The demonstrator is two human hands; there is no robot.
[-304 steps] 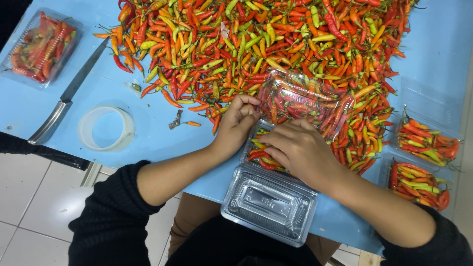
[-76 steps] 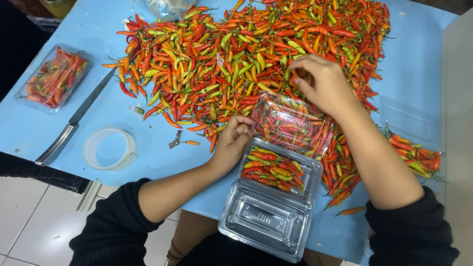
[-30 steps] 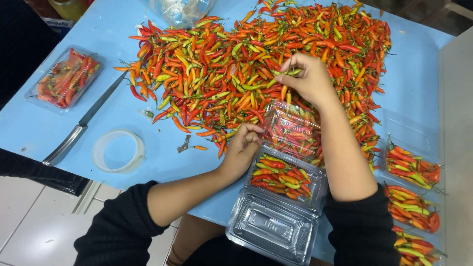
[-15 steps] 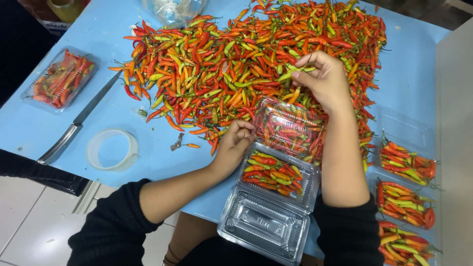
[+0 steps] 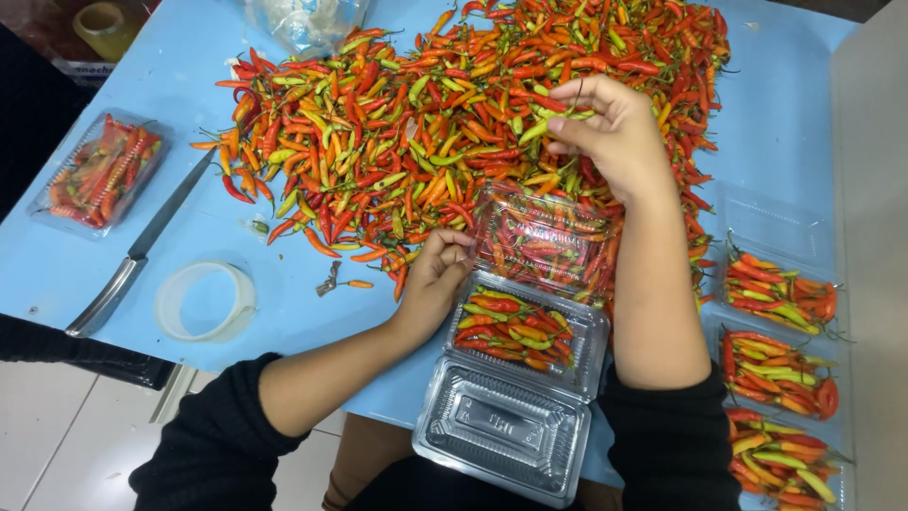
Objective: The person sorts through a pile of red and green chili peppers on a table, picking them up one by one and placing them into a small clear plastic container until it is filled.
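A large pile of red, orange and green chillies (image 5: 416,123) covers the far half of the blue table (image 5: 236,312). My right hand (image 5: 610,132) is over the pile, fingers pinched on a few green chillies. My left hand (image 5: 437,274) rests at the left edge of a clear plastic clamshell box (image 5: 520,331) partly filled with chillies, its open lid (image 5: 541,238) standing up against the pile. An empty clear clamshell (image 5: 501,431) lies at the table's near edge, just under the filled one.
Several filled clear boxes (image 5: 776,350) sit in a row at the right edge. Another filled box (image 5: 99,175) lies at far left, beside a knife (image 5: 142,251) and a roll of clear tape (image 5: 203,301). A plastic bag (image 5: 303,21) is at the top.
My right hand went from the open box out to the chilli pile and picked up a few chillies. My left hand has stayed at the box's edge.
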